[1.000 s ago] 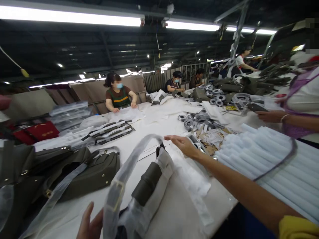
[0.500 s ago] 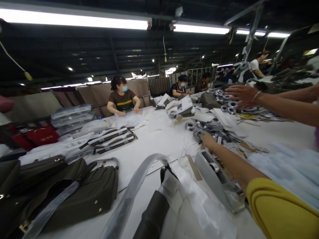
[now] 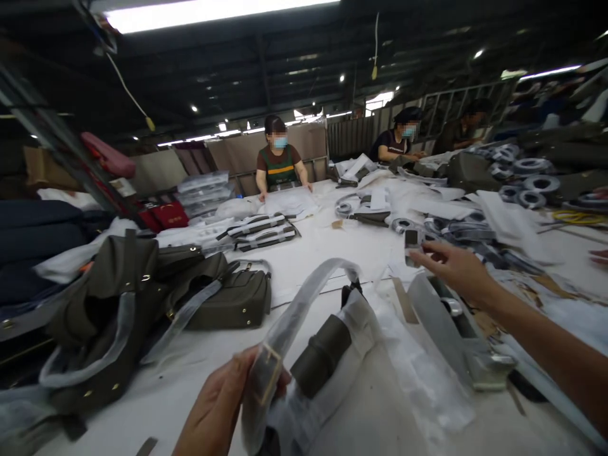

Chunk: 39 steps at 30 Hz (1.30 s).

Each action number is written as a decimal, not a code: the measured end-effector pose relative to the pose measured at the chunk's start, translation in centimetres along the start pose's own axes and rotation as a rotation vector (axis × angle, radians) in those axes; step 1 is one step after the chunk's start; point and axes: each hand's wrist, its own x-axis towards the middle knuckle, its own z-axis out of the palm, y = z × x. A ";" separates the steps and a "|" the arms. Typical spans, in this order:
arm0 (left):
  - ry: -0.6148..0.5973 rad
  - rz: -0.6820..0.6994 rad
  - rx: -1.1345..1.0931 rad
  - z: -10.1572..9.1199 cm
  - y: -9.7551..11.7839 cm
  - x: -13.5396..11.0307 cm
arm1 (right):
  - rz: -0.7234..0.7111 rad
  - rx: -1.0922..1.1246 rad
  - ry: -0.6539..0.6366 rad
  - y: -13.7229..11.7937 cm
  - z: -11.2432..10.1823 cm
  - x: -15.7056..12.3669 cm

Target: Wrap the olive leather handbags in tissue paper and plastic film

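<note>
My left hand [image 3: 223, 408] is closed on the plastic-wrapped strap [image 3: 304, 297] of an olive bag [image 3: 323, 351] that lies in white wrapping at the near edge of the table. My right hand [image 3: 453, 266] is raised over the grey tape dispenser [image 3: 456, 329] and pinches a small grey tag [image 3: 412, 242] between thumb and fingers.
Olive handbags [image 3: 142, 297] are piled at the left on the white table [image 3: 323, 253]. Wrapped straps [image 3: 263, 229], grey rolls [image 3: 527, 183] and paper litter the middle and right. Three seated people [image 3: 280, 161] work at the far side. Another person's fingertip [image 3: 599, 256] shows at the right edge.
My right hand has drawn back from the pile of rolls with the small tag in it. My left hand has come up and taken the wrapped strap. The view has swung left.
</note>
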 end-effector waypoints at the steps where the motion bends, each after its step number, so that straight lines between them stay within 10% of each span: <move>1: -0.016 -0.003 -0.025 0.1 0.7 0.3 | -0.025 0.133 -0.060 -1.7 -0.9 -2.4; 8: -0.062 0.020 -0.146 0.9 2.8 1.8 | -0.001 0.921 -0.554 -12.9 -0.1 -14.9; 14: -0.096 0.167 -0.050 1.7 4.5 2.7 | 0.119 1.352 -0.542 -19.1 3.1 -15.2; 22: -0.071 0.244 0.062 1.3 5.4 3.1 | 0.151 1.684 -0.642 -21.6 1.4 -15.4; 31: -0.191 0.224 0.167 0.7 6.2 3.6 | 0.103 1.676 -0.527 -21.8 1.6 -14.7; 39: -0.251 0.043 0.011 1.8 5.5 3.1 | -0.532 0.881 -0.035 -19.1 0.8 -13.4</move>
